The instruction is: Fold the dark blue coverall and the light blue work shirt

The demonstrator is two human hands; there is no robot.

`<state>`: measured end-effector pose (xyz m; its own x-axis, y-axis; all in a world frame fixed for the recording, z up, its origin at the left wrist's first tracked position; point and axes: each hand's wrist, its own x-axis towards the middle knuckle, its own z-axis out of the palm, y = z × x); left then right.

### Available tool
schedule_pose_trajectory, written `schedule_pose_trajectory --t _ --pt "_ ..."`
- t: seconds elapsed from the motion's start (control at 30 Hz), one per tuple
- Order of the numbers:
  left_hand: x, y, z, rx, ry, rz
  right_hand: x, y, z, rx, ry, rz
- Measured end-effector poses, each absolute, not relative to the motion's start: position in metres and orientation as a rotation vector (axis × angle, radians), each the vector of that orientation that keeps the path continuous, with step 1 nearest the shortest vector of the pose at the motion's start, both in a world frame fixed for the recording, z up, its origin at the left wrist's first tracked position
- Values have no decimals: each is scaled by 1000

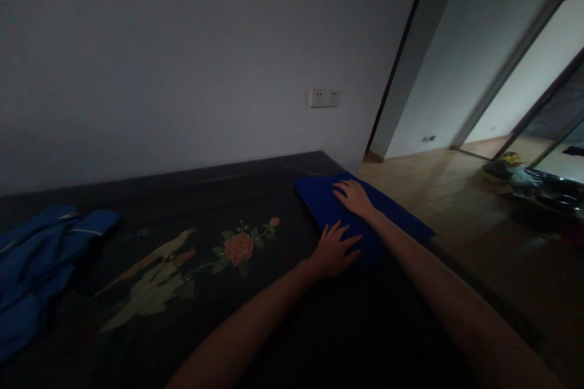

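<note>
A folded blue cloth [319, 197] lies at the right end of a dark table [274, 328] painted with a bird and an orange flower. My left hand [335, 249] rests flat on the cloth's near edge with its fingers spread, open. My right hand [353, 196] lies flat on top of the cloth farther back, fingers stretched out, open. Neither hand grips anything.
A crumpled blue garment with pale stripes [36, 267] lies at the table's left end. A grey wall with a double socket [325, 98] stands behind. To the right are a wooden floor [456, 194], a doorway and some clutter [533, 182] by glass doors.
</note>
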<state>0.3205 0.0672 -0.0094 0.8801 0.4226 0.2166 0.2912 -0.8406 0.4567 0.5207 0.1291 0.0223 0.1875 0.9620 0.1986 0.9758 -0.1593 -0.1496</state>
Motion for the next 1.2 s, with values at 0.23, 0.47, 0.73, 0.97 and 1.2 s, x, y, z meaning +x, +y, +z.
schedule_pose_trajectory --t 0.23,0.47,0.73,0.97,1.2 --pt "305 60 -15 2731 483 529 472 186 -1 -2423 -1932 264" --pt "306 61 -15 2746 477 532 478 191 -18 -2421 -1928 276" --pt "304 59 -9 2728 486 516 507 187 3 -2352 -1762 37" --pt "303 60 -9 2700 483 495 556 184 -14 -2599 -1560 63" --pt "304 61 -10 2705 478 514 553 187 -27 -2614 -1563 64"
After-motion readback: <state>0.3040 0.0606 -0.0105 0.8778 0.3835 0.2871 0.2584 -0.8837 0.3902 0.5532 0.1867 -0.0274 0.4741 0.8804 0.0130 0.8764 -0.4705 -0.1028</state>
